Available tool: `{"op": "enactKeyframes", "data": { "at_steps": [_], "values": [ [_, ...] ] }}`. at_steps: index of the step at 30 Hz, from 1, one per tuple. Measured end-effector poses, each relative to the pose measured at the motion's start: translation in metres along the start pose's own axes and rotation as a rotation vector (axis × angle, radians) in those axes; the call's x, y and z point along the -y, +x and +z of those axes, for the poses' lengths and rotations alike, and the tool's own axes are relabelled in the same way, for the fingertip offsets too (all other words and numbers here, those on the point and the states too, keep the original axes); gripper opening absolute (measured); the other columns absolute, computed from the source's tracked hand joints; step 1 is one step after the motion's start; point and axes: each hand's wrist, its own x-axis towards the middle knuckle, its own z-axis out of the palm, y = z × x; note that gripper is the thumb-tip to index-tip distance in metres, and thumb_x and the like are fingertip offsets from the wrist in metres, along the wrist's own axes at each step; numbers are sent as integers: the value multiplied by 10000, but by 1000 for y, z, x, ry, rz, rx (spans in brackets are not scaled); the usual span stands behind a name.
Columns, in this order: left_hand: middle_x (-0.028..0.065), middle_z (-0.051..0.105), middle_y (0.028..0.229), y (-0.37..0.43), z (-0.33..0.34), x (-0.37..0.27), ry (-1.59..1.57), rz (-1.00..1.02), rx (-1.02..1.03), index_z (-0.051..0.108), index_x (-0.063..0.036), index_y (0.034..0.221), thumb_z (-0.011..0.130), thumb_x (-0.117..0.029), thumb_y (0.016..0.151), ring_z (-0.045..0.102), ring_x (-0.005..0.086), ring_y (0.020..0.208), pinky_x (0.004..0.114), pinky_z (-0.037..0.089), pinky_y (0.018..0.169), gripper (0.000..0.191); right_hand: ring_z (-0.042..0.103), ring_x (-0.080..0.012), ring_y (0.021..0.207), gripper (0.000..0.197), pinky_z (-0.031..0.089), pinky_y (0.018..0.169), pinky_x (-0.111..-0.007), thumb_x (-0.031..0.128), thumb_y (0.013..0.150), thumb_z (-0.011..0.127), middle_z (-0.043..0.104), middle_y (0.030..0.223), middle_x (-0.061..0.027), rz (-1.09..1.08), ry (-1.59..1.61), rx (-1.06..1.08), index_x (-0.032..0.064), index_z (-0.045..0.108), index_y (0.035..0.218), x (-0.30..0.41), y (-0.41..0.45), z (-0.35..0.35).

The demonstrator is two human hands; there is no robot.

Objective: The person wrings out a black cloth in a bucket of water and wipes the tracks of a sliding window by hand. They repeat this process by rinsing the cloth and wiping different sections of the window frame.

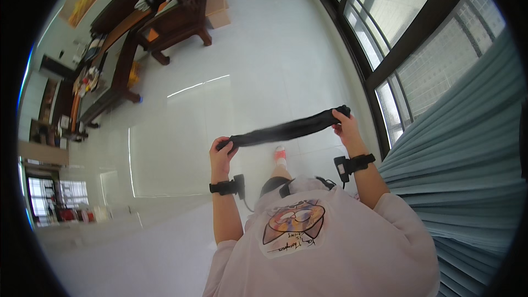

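Observation:
A length of black cloth (284, 130), gathered into a narrow band, stretches in the air between my two hands. My left hand (222, 154) grips its left end, thumb pressed on the fabric. At the other end, my right hand (345, 126) holds a bunched part of the cloth and sits a little higher in the picture. What kind of garment or textile it is, I cannot tell. Each wrist carries a black strap with a small box, the left wrist device (231, 187) and the right wrist device (350, 166).
Long teal curtains (462, 165) hang close to my right arm, beside dark-framed glass doors (383, 62). Glossy pale floor tiles (264, 66) spread ahead. A carved wooden armchair (177, 29), a cardboard box (217, 10) and a low table (111, 74) stand farther off to the left.

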Motion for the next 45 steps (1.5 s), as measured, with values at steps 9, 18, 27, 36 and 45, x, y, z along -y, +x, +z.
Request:
{"op": "enactKeyframes", "data": {
  "at_steps": [9, 18, 27, 36, 45],
  "values": [
    [91, 568, 979, 200, 118, -86, 283, 27, 317, 556, -18, 983, 591, 35, 831, 597, 209, 910, 373, 567, 808, 165, 542, -120, 455, 279, 414, 416, -234, 214, 704, 754, 603, 687, -42, -144, -33, -322, 66, 573, 855, 83, 89, 51],
    [93, 577, 974, 397, 280, -59, 451, -88, 458, 568, -10, 980, 614, 39, 809, 613, 207, 889, 355, 578, 775, 184, 510, -126, 442, 186, 408, 409, -252, 135, 716, 747, 590, 661, -39, 156, 211, -514, 69, 597, 803, 113, 269, 38],
    [67, 585, 918, 545, 452, -90, 725, 133, 784, 573, -11, 927, 617, 48, 799, 611, 170, 837, 312, 584, 724, 148, 583, -127, 524, 233, 502, 477, -244, 138, 731, 751, 633, 749, -55, 55, 75, -659, 34, 615, 889, 203, 360, 65],
    [46, 625, 815, 639, 605, -23, 1063, 277, 1279, 593, -27, 879, 656, 17, 761, 615, 128, 791, 261, 507, 663, 141, 560, -139, 565, 261, 519, 499, -274, 139, 753, 729, 607, 794, -50, 92, 315, -986, 45, 573, 940, 178, 411, 56],
    [110, 612, 833, 674, 701, 73, 1214, 624, 1638, 567, -34, 851, 656, -19, 722, 611, 269, 797, 341, 481, 732, 158, 630, -203, 684, 310, 557, 530, -327, 125, 765, 712, 615, 868, -95, 112, 356, -1172, -3, 545, 992, 104, 491, 22]
  ]
}}
